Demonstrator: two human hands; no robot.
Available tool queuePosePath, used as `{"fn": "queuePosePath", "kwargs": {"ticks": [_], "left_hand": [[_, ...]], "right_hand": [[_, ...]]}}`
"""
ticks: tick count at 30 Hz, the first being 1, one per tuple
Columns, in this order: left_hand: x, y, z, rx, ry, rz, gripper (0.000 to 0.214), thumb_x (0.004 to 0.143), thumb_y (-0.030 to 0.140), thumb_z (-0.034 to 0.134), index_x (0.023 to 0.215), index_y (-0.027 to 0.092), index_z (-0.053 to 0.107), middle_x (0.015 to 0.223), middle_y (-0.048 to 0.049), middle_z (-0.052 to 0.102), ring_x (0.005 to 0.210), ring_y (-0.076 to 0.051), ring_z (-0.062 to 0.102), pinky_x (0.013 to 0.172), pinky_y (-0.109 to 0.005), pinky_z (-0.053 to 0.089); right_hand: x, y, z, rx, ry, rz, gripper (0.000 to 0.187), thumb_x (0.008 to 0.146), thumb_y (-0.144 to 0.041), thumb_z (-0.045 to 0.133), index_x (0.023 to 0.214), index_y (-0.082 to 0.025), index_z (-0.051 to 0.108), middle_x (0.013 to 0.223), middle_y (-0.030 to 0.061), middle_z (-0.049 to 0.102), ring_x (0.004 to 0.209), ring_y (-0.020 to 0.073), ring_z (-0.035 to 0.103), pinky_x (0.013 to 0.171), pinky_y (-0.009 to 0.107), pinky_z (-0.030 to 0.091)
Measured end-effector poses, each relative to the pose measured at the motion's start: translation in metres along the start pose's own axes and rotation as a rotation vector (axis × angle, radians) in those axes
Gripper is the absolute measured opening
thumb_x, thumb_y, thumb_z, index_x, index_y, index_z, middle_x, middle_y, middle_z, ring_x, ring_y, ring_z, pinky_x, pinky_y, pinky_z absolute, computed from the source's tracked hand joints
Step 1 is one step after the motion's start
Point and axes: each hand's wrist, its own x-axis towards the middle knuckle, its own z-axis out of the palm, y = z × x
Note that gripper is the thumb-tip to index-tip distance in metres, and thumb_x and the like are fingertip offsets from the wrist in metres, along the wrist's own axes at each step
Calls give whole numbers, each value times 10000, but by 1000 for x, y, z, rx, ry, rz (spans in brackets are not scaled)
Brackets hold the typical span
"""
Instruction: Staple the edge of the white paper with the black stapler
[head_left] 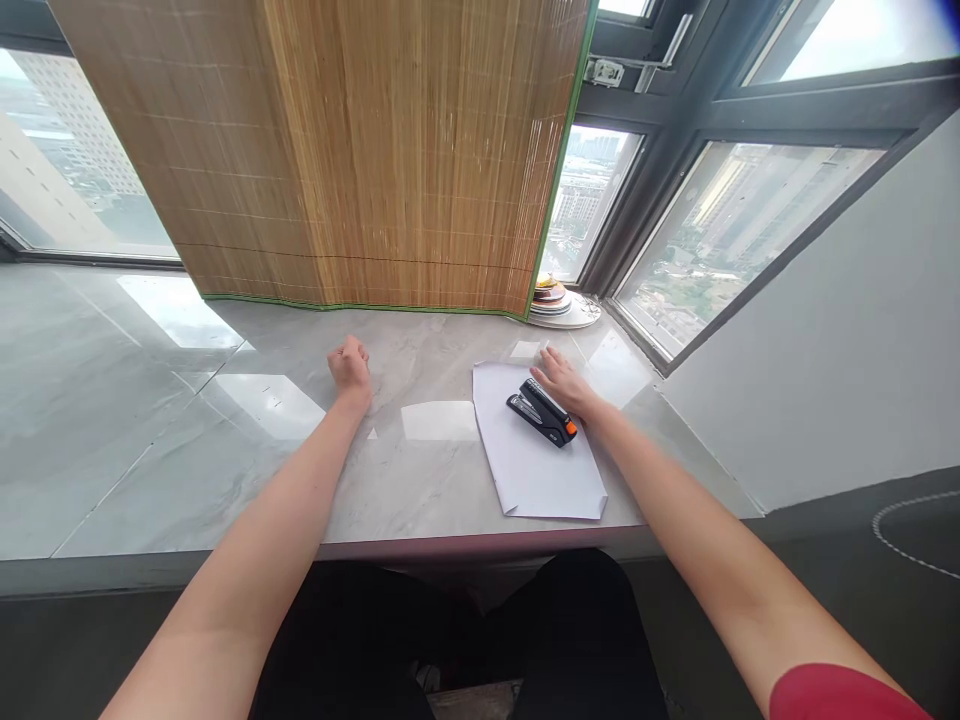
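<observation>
My left hand [350, 368] is curled into a fist on the grey marble-look counter [420, 480], with nothing showing between its fingers. To the right lies a stack of white paper [536, 485], its two near corners curling up. A black stapler [541, 412] with an orange piece at its near end rests at a slant on the paper. Just right of the stapler, my right hand [562, 382] lies flat with fingers stretched out, over the paper's right edge. It grips nothing, and whether its thumb side touches the stapler I cannot tell.
A hanging bamboo blind [405, 160] with green edging reaches down to the back of the counter. Stacked plates [574, 312] stand in the far right corner beside the window frame [637, 215]. A white wall [840, 340] bounds the right side. My legs are below the front edge.
</observation>
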Motion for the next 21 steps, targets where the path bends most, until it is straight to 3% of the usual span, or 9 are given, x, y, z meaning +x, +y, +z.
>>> {"fn": "queuePosePath", "kwargs": {"ticks": [2, 5, 9, 13, 16, 19, 21], "left_hand": [[3, -1, -1, -50, 16, -19, 541, 902, 370, 638, 676, 241, 163, 636, 37, 173, 558, -110, 123, 503, -312, 94], [6, 0, -3, -111, 18, -28, 517, 871, 363, 634, 652, 237, 182, 600, 44, 202, 527, -100, 173, 494, -295, 117], [16, 13, -20, -252, -21, -6, 473, 856, 303, 605, 642, 234, 189, 569, 45, 242, 503, -92, 185, 495, -291, 136], [38, 45, -70, -585, -166, -14, 508, 881, 346, 584, 718, 235, 116, 581, 45, 171, 516, -111, 171, 483, -290, 198], [50, 65, -118, -764, -109, 184, 562, 862, 361, 633, 767, 209, 101, 625, 40, 146, 545, -110, 169, 488, -247, 228], [51, 67, -152, -692, -220, 29, 548, 810, 310, 635, 767, 209, 99, 639, 39, 116, 538, -111, 160, 477, -260, 222], [49, 61, -163, -655, -213, -48, 531, 783, 294, 615, 751, 208, 92, 625, 40, 81, 522, -113, 122, 457, -277, 191]], "right_hand": [[12, -19, 7, -54, -89, 31, 728, 1159, -506, 295, 1744, -73, 314, 1862, 225, 194, 1750, 324, 181, 1410, 537, 166], [21, -53, 16, -103, -122, 63, 695, 1170, -473, 281, 1760, -106, 293, 1871, 225, 136, 1752, 365, 153, 1390, 645, 147], [29, -123, 32, -17, -48, 68, 642, 1175, -439, 325, 1724, -107, 367, 1851, 261, 188, 1739, 408, 179, 1351, 754, 137], [41, -214, 56, 148, 65, -14, 610, 1148, -432, 470, 1670, -116, 466, 1821, 260, 293, 1701, 489, 236, 1307, 828, 166], [47, -277, 72, 258, 61, -64, 613, 1110, -412, 542, 1676, -184, 489, 1816, 203, 339, 1719, 472, 204, 1329, 828, 134], [47, -324, 85, 353, 48, -170, 616, 1115, -388, 487, 1706, -221, 441, 1832, 135, 329, 1737, 422, 186, 1356, 816, 90], [44, -344, 89, 384, 60, -210, 609, 1119, -383, 468, 1715, -270, 415, 1835, 91, 334, 1737, 405, 201, 1356, 819, 98]]}}
